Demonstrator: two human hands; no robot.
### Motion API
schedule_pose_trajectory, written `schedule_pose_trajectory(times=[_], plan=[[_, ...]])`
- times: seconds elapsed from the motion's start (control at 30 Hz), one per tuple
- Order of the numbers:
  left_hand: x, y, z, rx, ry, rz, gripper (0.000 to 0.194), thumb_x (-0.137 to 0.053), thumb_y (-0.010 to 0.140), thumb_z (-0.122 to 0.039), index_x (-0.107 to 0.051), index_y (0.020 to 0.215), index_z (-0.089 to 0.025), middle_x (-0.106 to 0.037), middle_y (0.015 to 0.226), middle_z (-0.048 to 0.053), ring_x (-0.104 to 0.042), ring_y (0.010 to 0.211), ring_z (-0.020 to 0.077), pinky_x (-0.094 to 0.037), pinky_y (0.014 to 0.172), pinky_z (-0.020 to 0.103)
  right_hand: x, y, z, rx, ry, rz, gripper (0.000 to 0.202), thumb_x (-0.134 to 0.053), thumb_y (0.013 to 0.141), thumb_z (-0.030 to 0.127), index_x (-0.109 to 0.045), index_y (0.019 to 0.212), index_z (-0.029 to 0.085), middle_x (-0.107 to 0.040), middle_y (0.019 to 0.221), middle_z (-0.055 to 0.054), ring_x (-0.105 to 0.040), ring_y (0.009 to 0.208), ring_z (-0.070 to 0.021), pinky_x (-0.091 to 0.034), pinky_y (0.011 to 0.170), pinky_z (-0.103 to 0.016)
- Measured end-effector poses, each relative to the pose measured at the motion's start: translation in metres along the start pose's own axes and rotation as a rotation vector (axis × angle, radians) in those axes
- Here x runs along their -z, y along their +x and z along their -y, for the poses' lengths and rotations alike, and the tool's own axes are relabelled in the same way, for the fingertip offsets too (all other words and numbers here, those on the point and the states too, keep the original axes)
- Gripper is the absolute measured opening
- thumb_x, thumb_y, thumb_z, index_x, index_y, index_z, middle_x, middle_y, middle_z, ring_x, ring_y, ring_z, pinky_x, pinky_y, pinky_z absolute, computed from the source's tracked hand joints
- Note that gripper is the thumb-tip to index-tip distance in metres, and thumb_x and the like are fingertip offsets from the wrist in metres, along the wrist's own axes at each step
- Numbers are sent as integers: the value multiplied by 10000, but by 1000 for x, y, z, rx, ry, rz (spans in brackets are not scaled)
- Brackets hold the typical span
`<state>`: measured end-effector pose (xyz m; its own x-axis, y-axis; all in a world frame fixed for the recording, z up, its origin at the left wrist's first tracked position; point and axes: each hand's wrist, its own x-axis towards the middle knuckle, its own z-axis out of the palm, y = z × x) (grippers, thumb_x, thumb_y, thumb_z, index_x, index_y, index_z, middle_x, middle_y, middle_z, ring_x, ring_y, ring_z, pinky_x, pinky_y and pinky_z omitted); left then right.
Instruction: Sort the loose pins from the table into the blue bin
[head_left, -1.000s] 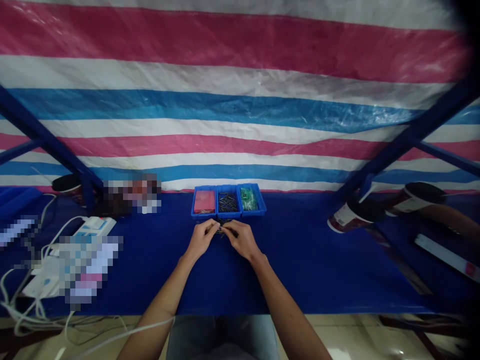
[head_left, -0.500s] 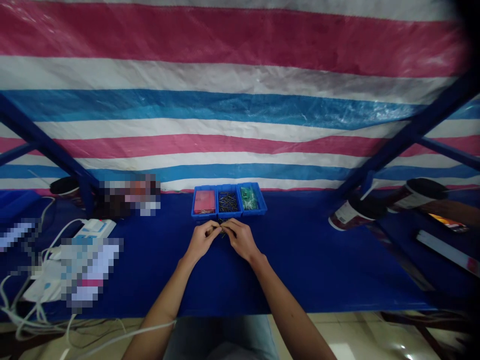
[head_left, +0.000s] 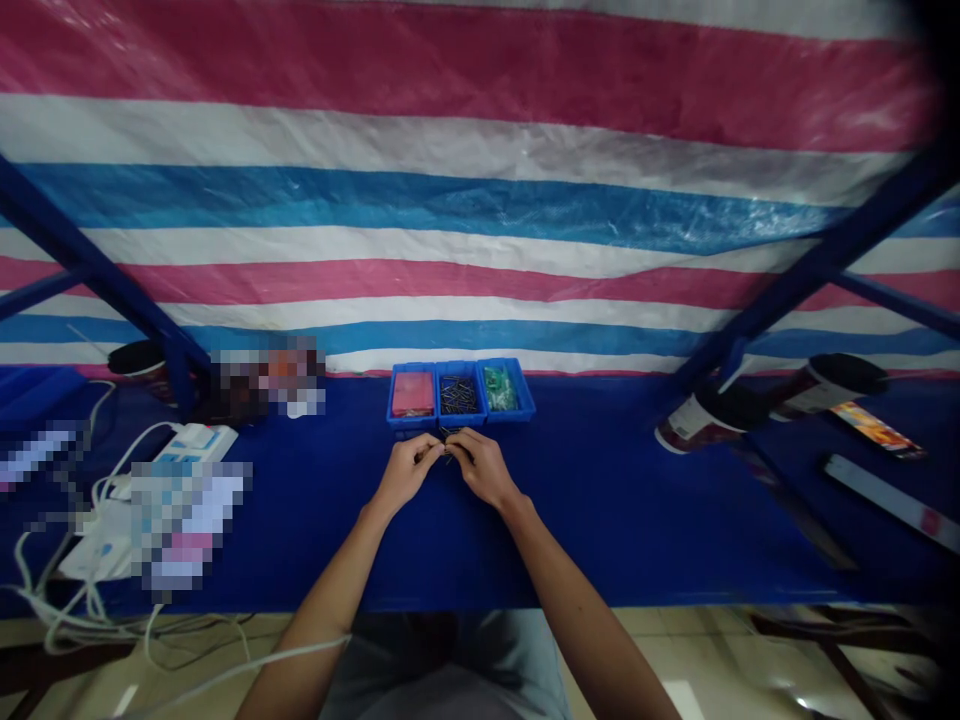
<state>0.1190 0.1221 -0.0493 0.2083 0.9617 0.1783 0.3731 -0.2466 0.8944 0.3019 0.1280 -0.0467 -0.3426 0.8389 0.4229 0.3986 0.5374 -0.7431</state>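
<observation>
My left hand [head_left: 410, 467] and my right hand [head_left: 482, 464] meet just in front of three joined blue bins, fingertips pinched together. What they hold is too small and hidden to make out. Several thin dark screws [head_left: 448, 434] lie on the table beside the fingertips, partly covered by them. The left bin [head_left: 412, 421] contains flat pink pieces [head_left: 413, 393]. Dark screws [head_left: 457, 394] fill the middle bin [head_left: 460, 419]. In the right bin [head_left: 530, 401] are green and clear plastic packets [head_left: 499, 390].
The blue table [head_left: 600, 520] carries a white power strip [head_left: 196, 443] with tangled white cables [head_left: 94, 600] at left. Dark-lidded cups [head_left: 694, 420] stand at right, near a lit phone [head_left: 879, 430] and a long pale bar [head_left: 892, 500]. A striped sheet [head_left: 480, 200] hangs behind.
The view has shifted slightly. My hands stay together, fingertips still pinched at the same spot by the bins. Another person's hand at the far right has left the lit phone.
</observation>
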Motion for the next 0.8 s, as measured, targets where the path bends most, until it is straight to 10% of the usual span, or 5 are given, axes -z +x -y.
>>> schedule_pose_trajectory(times=[0.47,0.8], plan=[[0,-1,-4,1,-26,-25,350,-564,917,-455,-674,807,-141,-383,536,-58,-329,503,96,-250,538,229,-5,0,-4,-67,-163,42,454,-369,1048,411,-478,659,205,-508,597,10,-448,537,-129,-302,578,-250],[3,-1,-4,33,-62,-7,368,-539,926,-462,-657,784,-144,-438,543,-44,-376,520,107,-269,533,220,-4,1,1,-73,40,-9,302,-486,1003,357,-657,811,200,-644,739,-28,-579,670,-161,-405,649,-257]])
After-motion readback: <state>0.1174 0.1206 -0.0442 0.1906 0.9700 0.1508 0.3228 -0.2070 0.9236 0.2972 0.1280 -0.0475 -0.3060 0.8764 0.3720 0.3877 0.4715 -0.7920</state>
